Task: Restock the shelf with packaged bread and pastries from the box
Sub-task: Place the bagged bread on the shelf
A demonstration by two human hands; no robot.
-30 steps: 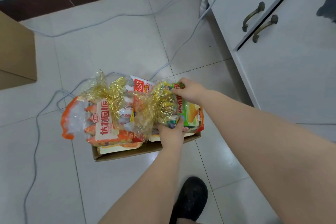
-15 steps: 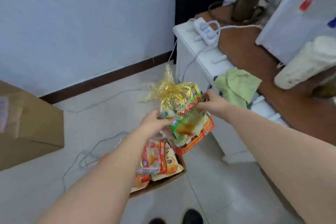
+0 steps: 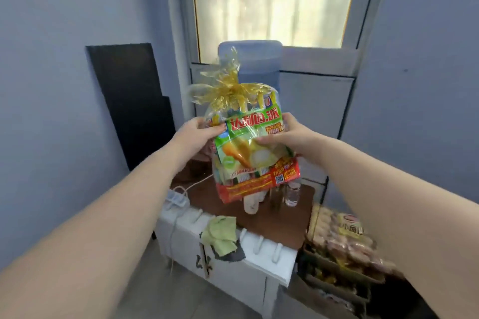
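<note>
Gold-tied pastry bag [image 3: 252, 147] gripped between left hand [image 3: 198, 131], right hand [image 3: 290, 134]; shelf [image 3: 342, 248] blurred, lower right.

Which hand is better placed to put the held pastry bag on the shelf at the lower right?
Probably the right hand: it holds the pastry bag on the side nearer the shelf. The left hand holds the far side.

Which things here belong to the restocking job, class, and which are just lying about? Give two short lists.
Part of the job:
pastry bag, gripped by left hand and right hand
shelf of packaged bread, lower right

Just lying about:
green cloth
power strip
water jug
small bottle
</note>
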